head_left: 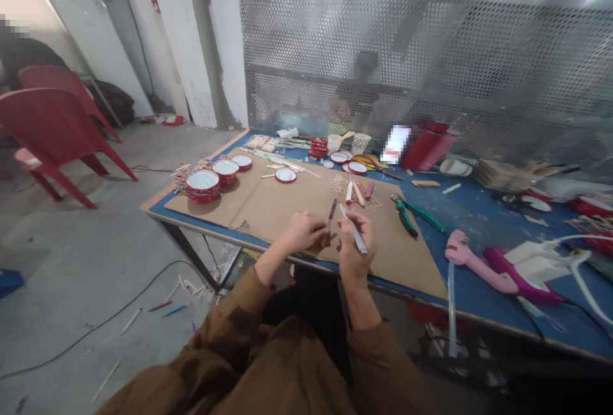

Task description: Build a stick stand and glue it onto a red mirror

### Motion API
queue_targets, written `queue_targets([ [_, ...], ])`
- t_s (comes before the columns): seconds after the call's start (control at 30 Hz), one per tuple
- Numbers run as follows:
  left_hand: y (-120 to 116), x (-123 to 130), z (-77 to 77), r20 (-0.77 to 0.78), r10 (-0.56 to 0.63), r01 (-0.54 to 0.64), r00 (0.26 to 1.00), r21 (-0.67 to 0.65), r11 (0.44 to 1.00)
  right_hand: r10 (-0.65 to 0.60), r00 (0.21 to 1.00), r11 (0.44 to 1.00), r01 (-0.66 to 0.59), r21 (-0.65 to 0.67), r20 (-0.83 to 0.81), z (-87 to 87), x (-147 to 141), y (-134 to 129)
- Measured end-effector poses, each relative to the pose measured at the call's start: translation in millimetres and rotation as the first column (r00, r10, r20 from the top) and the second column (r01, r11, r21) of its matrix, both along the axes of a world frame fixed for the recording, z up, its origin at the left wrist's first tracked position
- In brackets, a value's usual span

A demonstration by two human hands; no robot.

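Note:
My left hand [309,231] is closed on a thin, flat brown stick [332,212] with darker bands near its upper end. It holds the stick upright over the front of the cardboard sheet [258,204]. In my right hand [357,242] a pale grey marker pen [355,231] is gripped like a writing tool. The pen's upper tip points toward the stick's top, close beside it; whether they touch I cannot tell. Just beyond my hands lie a white-and-red marker [349,193], a peach-coloured one [359,195] and scattered rubber bands [338,183].
Red-rimmed round tins [203,193] are stacked at the left, with a single one [286,175] mid-sheet. Green-handled pliers [407,220] lie to the right, near a pink glue gun [479,265] and a purple power strip [522,278]. A perforated metal screen [306,51] stands behind the table.

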State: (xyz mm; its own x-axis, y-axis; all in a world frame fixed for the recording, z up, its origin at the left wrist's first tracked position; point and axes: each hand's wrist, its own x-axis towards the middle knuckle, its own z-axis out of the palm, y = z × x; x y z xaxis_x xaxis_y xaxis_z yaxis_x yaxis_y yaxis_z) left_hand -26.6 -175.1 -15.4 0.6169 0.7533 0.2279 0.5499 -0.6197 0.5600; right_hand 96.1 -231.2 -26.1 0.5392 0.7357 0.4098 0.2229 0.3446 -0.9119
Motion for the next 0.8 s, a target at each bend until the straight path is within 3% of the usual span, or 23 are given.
queue_targets([
  [0.27, 1.1, -0.6, -3.0, -0.030, 0.012, -0.012, 0.999, 0.018, 1.000, 0.026, 1.000, 0.998, -0.025, -0.050, 0.017, -0.7, 0.1, 0.1],
  [0.8, 0.6, -0.7, -1.7, -0.043, 0.016, -0.015, 0.999, 0.025, 1.000, 0.053, 0.999, 0.998, -0.053, 0.022, 0.007, -1.3, -0.4, -1.0],
])
